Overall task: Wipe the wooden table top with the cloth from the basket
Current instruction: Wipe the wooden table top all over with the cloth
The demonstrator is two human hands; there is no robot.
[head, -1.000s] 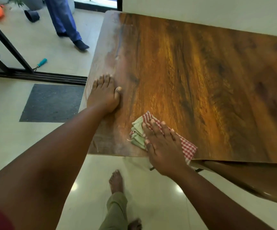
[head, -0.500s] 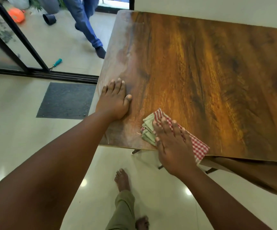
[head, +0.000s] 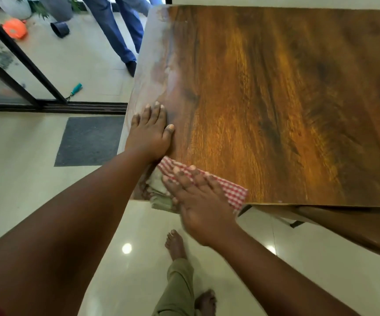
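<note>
The wooden table top (head: 275, 99) fills the upper right of the head view. A folded red-checked and green cloth (head: 232, 191) lies at the table's near left corner, partly hanging over the front edge. My right hand (head: 198, 199) presses flat on the cloth with straight fingers. My left hand (head: 151, 133) rests flat on the table near its left edge, just beyond the cloth. No basket is in view.
A person in blue trousers (head: 116, 30) stands on the floor by the table's far left corner. A dark mat (head: 88, 142) lies left of the table. A sliding door frame (head: 25, 65), an orange object (head: 14, 28) and a teal-handled tool (head: 76, 88) are further left. My bare feet (head: 175, 245) are below.
My right hand has slid the cloth left along the front edge to the near left corner, close under my left hand. The other person has stepped nearer the table.
</note>
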